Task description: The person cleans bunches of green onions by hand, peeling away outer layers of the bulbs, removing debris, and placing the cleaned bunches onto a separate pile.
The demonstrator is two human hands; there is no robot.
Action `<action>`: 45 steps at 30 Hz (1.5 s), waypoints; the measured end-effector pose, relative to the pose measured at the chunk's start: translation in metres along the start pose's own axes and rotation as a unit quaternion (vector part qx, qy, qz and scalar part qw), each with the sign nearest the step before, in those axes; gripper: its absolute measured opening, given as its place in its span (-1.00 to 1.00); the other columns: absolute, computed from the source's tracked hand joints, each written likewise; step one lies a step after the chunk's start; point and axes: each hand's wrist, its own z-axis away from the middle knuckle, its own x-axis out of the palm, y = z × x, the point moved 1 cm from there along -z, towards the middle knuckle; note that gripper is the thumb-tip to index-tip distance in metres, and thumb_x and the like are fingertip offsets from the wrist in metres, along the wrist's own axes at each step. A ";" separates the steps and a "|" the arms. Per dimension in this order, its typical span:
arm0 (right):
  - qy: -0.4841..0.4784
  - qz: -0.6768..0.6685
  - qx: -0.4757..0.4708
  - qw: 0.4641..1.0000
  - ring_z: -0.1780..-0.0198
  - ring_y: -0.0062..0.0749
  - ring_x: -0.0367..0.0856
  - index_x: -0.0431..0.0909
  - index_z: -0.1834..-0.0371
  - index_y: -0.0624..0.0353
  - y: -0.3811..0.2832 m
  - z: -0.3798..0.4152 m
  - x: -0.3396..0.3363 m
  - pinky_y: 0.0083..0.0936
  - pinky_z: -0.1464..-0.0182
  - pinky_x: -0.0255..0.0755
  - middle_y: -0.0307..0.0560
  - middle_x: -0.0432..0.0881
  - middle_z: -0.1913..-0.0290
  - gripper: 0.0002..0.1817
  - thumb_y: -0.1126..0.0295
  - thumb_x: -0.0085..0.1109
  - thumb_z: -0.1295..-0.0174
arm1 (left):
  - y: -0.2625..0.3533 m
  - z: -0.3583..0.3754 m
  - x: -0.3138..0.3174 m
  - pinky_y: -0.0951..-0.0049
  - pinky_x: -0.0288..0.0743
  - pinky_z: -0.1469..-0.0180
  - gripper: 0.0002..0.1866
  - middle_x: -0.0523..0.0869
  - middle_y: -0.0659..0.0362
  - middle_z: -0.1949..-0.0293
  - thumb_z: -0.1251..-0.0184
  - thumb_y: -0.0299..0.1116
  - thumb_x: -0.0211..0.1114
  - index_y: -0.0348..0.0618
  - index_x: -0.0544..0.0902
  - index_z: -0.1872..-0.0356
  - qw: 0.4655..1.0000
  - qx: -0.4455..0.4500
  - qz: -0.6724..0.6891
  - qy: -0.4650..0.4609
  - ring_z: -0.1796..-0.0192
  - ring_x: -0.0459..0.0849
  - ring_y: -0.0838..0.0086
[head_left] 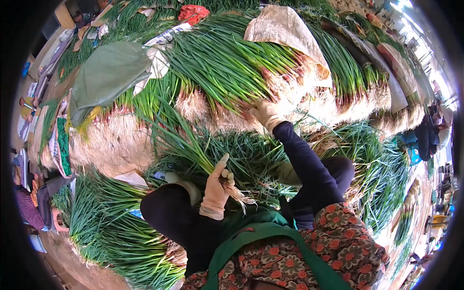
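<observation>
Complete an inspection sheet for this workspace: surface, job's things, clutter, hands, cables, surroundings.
Surface: brown ground shows at lower left; piled green onions cover much of the rest.
Job's things: a small bunch in hand, roots at its lower right end; a long stack ahead.
Clutter: grey-green sheet, tan sheet and red item lie on the piles.
Hands: both gloved; left hand closed around the bunch, right hand at the stack's root ends, grip unclear.
Cables: nothing seen.
Surroundings: a person at the left edge.
</observation>
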 end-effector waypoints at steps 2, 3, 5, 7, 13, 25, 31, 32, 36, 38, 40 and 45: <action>0.047 -0.311 -0.005 0.949 0.29 -0.41 0.66 0.57 -0.03 0.04 0.001 0.031 -0.034 -0.40 0.25 0.49 -0.08 0.71 0.27 -0.70 0.23 0.08 -0.28 | 0.002 0.006 0.004 0.67 0.40 0.45 -0.62 0.43 0.42 0.57 -0.45 -0.32 0.09 -0.06 0.47 -0.25 1.000 0.006 -0.016 0.014 0.49 0.50 0.67; 0.056 -0.420 0.041 0.905 0.33 -0.51 0.61 0.57 -0.04 0.01 0.023 0.040 -0.041 -0.48 0.32 0.45 -0.15 0.69 0.32 -0.72 0.26 0.05 -0.31 | 0.002 0.007 0.005 0.65 0.40 0.43 -0.61 0.41 0.42 0.56 -0.43 -0.31 0.11 -0.06 0.47 -0.25 0.999 0.009 -0.025 0.029 0.47 0.50 0.65; 0.114 -0.524 0.112 0.836 0.46 -0.70 0.48 0.57 -0.05 -0.06 0.073 0.074 -0.074 -0.68 0.49 0.31 -0.29 0.62 0.41 -0.72 0.19 0.03 -0.35 | 0.000 0.005 0.004 0.64 0.40 0.43 -0.60 0.40 0.41 0.55 -0.42 -0.30 0.11 -0.06 0.47 -0.25 1.000 0.013 -0.007 0.024 0.46 0.49 0.63; 0.250 -0.439 0.180 0.844 0.60 -0.68 0.46 0.54 -0.10 -0.01 0.126 0.119 -0.114 -0.71 0.63 0.34 -0.21 0.68 0.36 -0.68 0.17 0.04 -0.36 | -0.001 -0.001 0.003 0.62 0.38 0.43 -0.59 0.39 0.40 0.54 -0.41 -0.29 0.12 -0.07 0.47 -0.25 1.000 0.015 -0.002 0.010 0.45 0.48 0.61; 0.458 -0.630 0.250 0.575 0.50 -0.72 0.31 0.54 -0.04 0.13 0.336 0.305 -0.108 -0.76 0.52 0.17 -0.37 0.45 0.43 -0.74 0.30 0.08 -0.37 | -0.014 -0.015 -0.001 0.58 0.32 0.46 -0.57 0.38 0.37 0.55 -0.39 -0.33 0.12 -0.12 0.45 -0.26 1.000 0.013 0.020 -0.013 0.46 0.46 0.54; 0.137 -0.346 0.216 0.903 0.00 -0.54 0.54 0.51 -0.15 0.11 0.209 0.227 -0.137 -0.57 0.02 0.48 -0.18 0.56 -0.10 -0.63 0.28 0.08 -0.31 | -0.025 -0.017 0.000 0.61 0.39 0.48 -0.63 0.40 0.39 0.56 -0.42 -0.32 0.10 -0.10 0.50 -0.22 1.000 0.019 -0.009 0.022 0.51 0.48 0.59; -0.027 -0.067 -0.002 0.997 -0.11 -0.06 0.53 0.39 -0.26 0.22 0.124 0.047 0.065 -0.32 -0.15 0.37 0.17 0.54 -0.15 -0.26 -0.11 0.19 -0.16 | -0.017 0.004 0.004 0.58 0.42 0.42 -0.63 0.50 0.37 0.50 -0.45 -0.32 0.05 -0.10 0.50 -0.23 0.993 0.037 -0.112 0.013 0.47 0.53 0.59; -0.042 -0.136 0.004 0.990 0.03 -0.12 0.60 0.51 -0.11 0.26 0.126 0.030 0.086 -0.28 -0.05 0.42 0.17 0.64 0.04 -0.39 -0.03 0.20 -0.18 | -0.015 0.006 -0.001 0.58 0.42 0.42 -0.62 0.53 0.35 0.48 -0.45 -0.32 0.05 -0.11 0.49 -0.24 0.992 0.043 -0.120 0.010 0.45 0.55 0.58; -0.125 -0.406 0.206 0.881 0.38 -0.61 0.58 0.64 0.09 0.19 0.045 0.079 0.013 -0.65 0.33 0.44 -0.13 0.68 0.34 -0.75 0.29 0.13 -0.30 | -0.016 0.010 -0.009 0.54 0.52 0.19 -0.53 0.67 0.17 0.12 -0.47 -0.27 0.03 -0.15 0.34 -0.34 0.984 0.034 -0.175 -0.008 0.12 0.66 0.45; -0.210 -0.582 0.099 0.779 0.42 -0.58 0.54 0.64 0.19 0.17 0.013 0.113 0.000 -0.65 0.40 0.41 -0.16 0.64 0.37 -0.78 0.26 0.14 -0.30 | -0.021 0.005 0.008 0.46 0.52 -0.02 -0.53 0.62 0.08 -0.06 -0.48 -0.28 0.01 -0.18 0.31 -0.35 0.986 0.028 -0.165 -0.027 -0.10 0.61 0.35; -0.226 -0.498 0.018 0.837 0.36 -0.21 0.60 0.62 0.35 0.18 -0.011 0.135 0.016 -0.48 0.42 0.42 -0.07 0.66 0.36 -0.71 0.16 0.15 -0.27 | -0.034 -0.002 0.015 0.37 0.51 -0.08 -0.63 0.64 0.10 0.03 -0.46 -0.31 0.04 -0.25 0.43 -0.20 0.992 -0.018 -0.113 -0.060 -0.06 0.62 0.38; -0.066 -0.377 -0.039 0.923 0.46 -0.13 0.51 0.56 0.46 0.22 -0.061 0.144 0.035 -0.37 0.31 0.40 0.06 0.56 0.51 -0.69 0.18 0.15 -0.27 | -0.036 -0.001 0.010 0.32 0.53 0.06 -0.81 0.36 0.36 0.54 -0.47 -0.26 0.06 -0.18 0.49 0.18 0.998 -0.036 -0.046 -0.008 0.46 0.46 0.56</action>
